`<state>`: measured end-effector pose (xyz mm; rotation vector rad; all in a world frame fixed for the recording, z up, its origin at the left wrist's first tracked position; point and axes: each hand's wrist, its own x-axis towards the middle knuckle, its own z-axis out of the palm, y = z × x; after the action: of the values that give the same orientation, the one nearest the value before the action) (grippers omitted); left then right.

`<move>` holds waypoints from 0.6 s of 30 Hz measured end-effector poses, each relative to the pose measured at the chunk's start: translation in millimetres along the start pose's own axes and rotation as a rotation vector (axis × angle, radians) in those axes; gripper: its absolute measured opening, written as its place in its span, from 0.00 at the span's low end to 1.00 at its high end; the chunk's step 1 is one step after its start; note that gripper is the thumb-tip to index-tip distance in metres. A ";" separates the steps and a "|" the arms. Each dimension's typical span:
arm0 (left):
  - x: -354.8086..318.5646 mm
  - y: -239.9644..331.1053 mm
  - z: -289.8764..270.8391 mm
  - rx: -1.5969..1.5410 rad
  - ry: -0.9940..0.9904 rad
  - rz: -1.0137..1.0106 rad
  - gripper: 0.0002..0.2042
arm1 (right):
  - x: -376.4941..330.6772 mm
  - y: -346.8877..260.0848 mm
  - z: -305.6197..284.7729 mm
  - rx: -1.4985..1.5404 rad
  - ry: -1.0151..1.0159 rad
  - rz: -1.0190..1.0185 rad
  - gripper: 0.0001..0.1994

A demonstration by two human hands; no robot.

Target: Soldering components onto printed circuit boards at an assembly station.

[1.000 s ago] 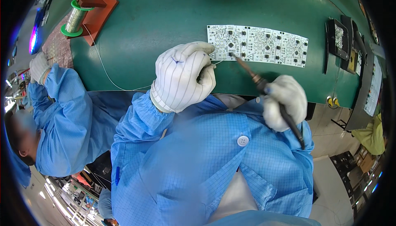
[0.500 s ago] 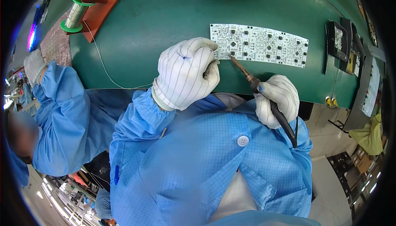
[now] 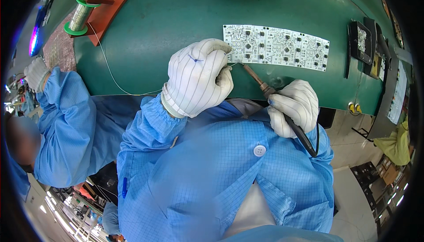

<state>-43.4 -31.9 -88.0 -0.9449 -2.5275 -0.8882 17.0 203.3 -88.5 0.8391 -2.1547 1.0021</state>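
Circuit board [image 3: 274, 52] near worktop's [image 3: 172, 15] front edge, mid-soldering: left hand [image 3: 196, 78] pinches solder [image 3: 115, 81], right hand [image 3: 295, 109] encloses iron [image 3: 266, 88]; completed portion indiscernible.

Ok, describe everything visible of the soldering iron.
The soldering iron has a black handle, a metal-looking collar and a thin brownish shaft. It slants through the right hand's grip, rear end toward the lower right, tip toward the upper left, at the near edge of the white circuit panel; whether the tip touches it is unclear.
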 end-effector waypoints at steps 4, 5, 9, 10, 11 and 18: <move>2.0 0.4 -2.3 -0.033 -0.014 -0.021 0.09 | -0.5 -0.3 -0.7 -0.012 0.002 0.009 0.10; 3.2 0.7 -3.2 -0.054 -0.029 -0.033 0.08 | 0.0 -0.3 -1.0 -0.014 0.004 0.007 0.10; 6.1 3.9 -6.2 -0.174 0.056 -0.094 0.06 | 0.8 4.3 -8.8 0.234 0.059 0.091 0.11; 6.5 6.7 -8.4 -0.173 0.051 -0.171 0.06 | 2.9 4.1 -15.0 0.200 0.110 0.163 0.13; 6.9 9.3 -10.3 -0.175 0.045 -0.246 0.06 | 3.3 4.5 -31.7 0.250 -0.019 0.211 0.13; 4.2 11.6 -4.2 -0.121 0.134 -0.289 0.05 | -7.9 16.9 -82.6 -0.186 0.601 0.691 0.08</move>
<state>-38.5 -25.6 -77.6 -0.5366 -2.5554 -1.1577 30.5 281.2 -58.0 -0.3149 -1.9570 1.1548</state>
